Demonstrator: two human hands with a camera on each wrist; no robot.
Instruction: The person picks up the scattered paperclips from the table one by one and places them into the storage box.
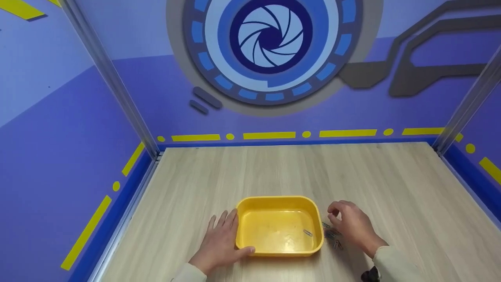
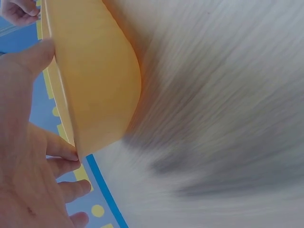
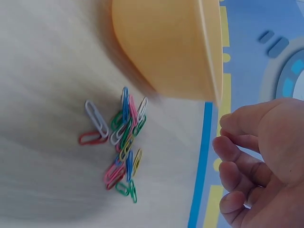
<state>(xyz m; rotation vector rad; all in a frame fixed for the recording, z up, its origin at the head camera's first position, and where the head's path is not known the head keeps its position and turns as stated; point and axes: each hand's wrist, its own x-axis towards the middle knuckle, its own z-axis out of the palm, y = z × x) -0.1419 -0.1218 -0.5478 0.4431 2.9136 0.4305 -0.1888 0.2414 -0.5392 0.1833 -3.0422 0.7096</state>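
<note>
Patterned wall [image 1: 148,90] at back, beyond tray's far side. Table [image 1: 250,172], pale wood grain, carries the rest. Yellow tray [image 1: 270,227] sits flat on it, long axis L–R, i.e. approx. hand to hand, one short end facing each.

L hand [image 1: 221,243] is at tray's L end: fingers straight & a bit spread along that side, thumb over the near-L corner. Touches rim, no clip seen w/ it. R hand [image 1: 354,223] is just off tray's R end, raised, not touching it: fingers curled in, thumb tip close to index tip. No clip shows there, but can't tell if one's hidden btwn the tips.

Clip pile [image 3: 126,148], mixed colours, is on table just outside tray's R end, straggling off to the R, partly hidden by R hand in head view. Key relation: R hand is by far the nearer; L hand has tray's whole length btwn it & pile. From R fingertips, pile lies lower & toward tray's near side. Lilac clip [image 3: 97,118] & red clip [image 3: 92,138] are at pile's near edge, also off tray's R end.

Lone clip [image 1: 308,233] is inside tray, on its floor toward R end, slanted but roughly along tray's long axis.
</note>
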